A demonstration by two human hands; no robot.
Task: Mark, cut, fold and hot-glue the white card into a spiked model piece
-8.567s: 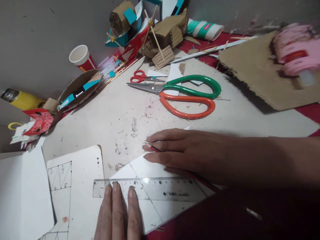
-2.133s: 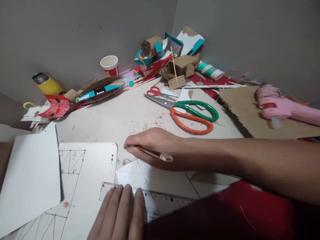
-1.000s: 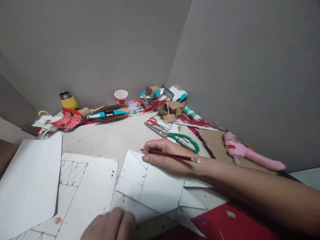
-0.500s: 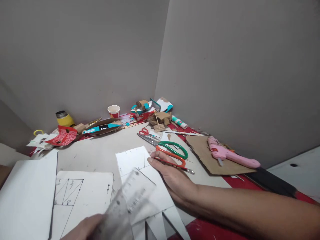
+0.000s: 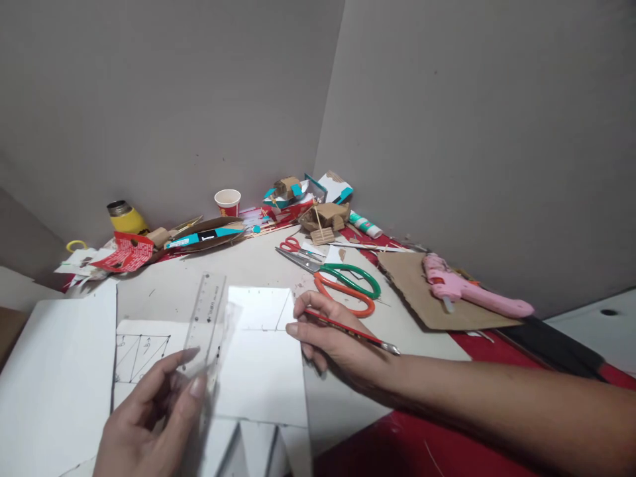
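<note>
My left hand [image 5: 154, 411] pinches a clear plastic ruler [image 5: 205, 318] between thumb and fingers, tilted upright along the left edge of a white card [image 5: 261, 377]. Pencil lines mark the card's upper part, and triangular openings are cut at its lower end. My right hand [image 5: 332, 334] is closed around a red pencil [image 5: 352, 329], its eraser end pointing right. The thumb and fingertips of that hand are at the card's right edge. Beneath the ruler lies a sheet with drawn triangles [image 5: 144, 354], partly covered by my left hand.
Large scissors [image 5: 348, 281] with green and orange handles lie beyond my right hand. A pink glue gun [image 5: 472, 291] rests on brown cardboard [image 5: 412, 298] to the right. White board [image 5: 54, 371] is at left. A paper cup [image 5: 227, 202], yellow bottle [image 5: 126, 218] and scraps line the wall.
My left hand has come up into view, and the ruler has swung from across the card to its left side. The card has turned more upright.
</note>
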